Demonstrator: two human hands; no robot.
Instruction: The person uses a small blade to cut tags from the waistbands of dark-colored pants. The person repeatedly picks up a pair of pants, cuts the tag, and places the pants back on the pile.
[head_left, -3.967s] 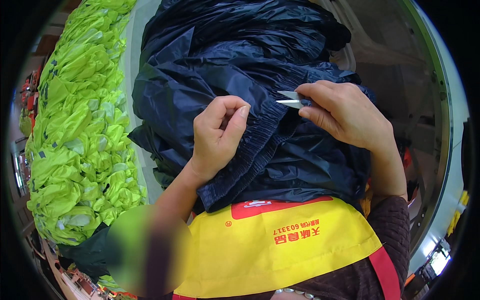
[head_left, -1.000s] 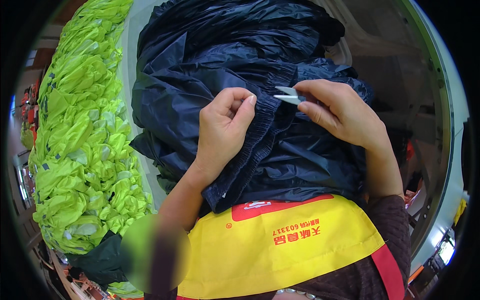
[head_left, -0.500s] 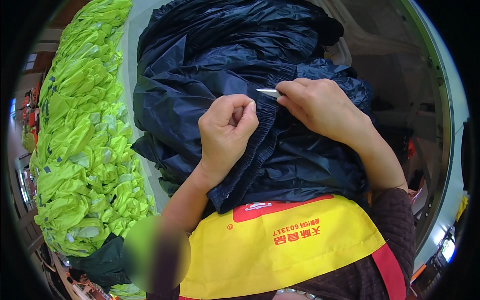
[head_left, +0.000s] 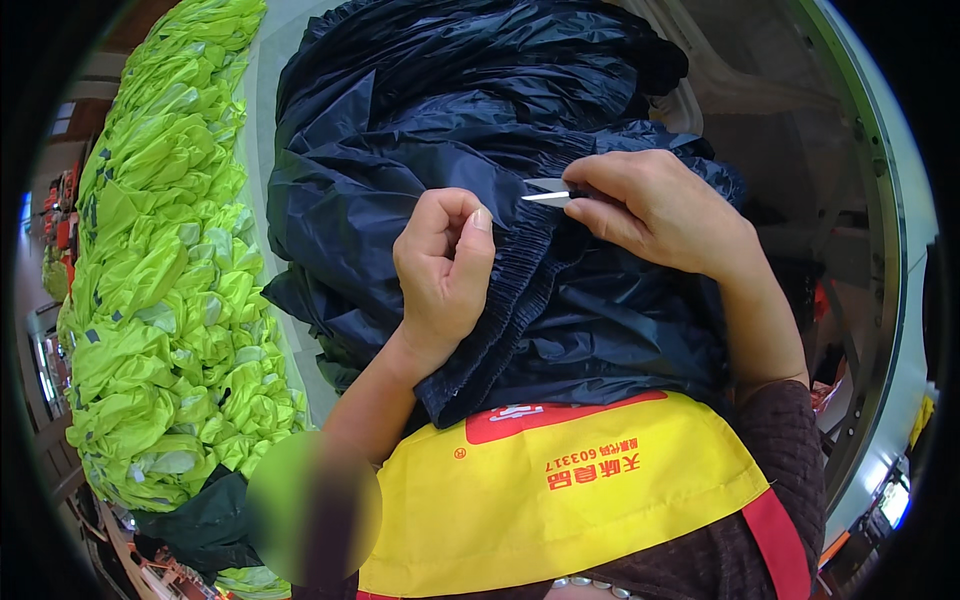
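Note:
A dark navy garment [head_left: 400,215] of thin, shiny cloth lies bunched in front of me, its gathered elastic band [head_left: 520,262] running slantwise down the middle. Over this cloth, just left of the band, my left hand [head_left: 447,262] is closed, thumb against curled fingers. What those fingers pinch, if anything, is too small or hidden to make out. My right hand [head_left: 655,212] grips small thread snips [head_left: 548,193], mostly covered by the fingers. Their two pale blades stand apart and point left toward my left hand, above the upper end of the band.
A tall heap of bright yellow-green garments [head_left: 165,300] fills the left side, with a dark green cloth [head_left: 205,525] at its lower end. A yellow apron [head_left: 560,500] covers my lap. The pale table edge [head_left: 905,250] curves along the right.
The snips' blades have spread from together to apart. My left hand has shifted slightly left, away from the band; my right hand has turned a little.

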